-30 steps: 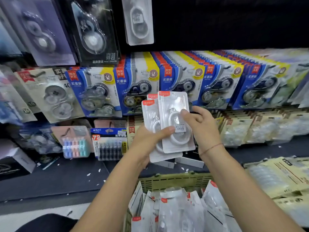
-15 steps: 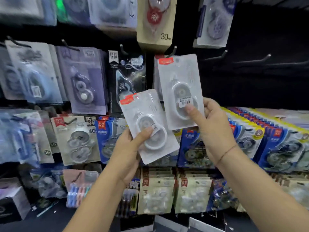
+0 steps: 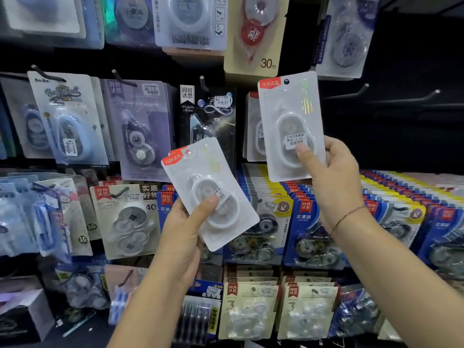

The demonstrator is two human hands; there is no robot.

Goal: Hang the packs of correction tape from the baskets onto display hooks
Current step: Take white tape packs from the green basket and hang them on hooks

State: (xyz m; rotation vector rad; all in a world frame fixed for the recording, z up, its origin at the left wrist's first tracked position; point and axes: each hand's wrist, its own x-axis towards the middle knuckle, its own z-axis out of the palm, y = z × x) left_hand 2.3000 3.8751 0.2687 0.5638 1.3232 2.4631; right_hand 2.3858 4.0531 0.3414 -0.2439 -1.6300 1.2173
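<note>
Right of the middle, the upright pack (image 3: 291, 114) is pinched low by the right hand (image 3: 331, 179), its hole (image 3: 286, 81) on top beside the hung packs (image 3: 253, 126), while the tilted pack (image 3: 200, 177) is gripped lower by the left hand (image 3: 180, 237).

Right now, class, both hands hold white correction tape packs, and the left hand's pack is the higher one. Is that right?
No. The head view shows the right hand holding the higher pack; the left hand holds the lower pack. Both packs are white.
</note>
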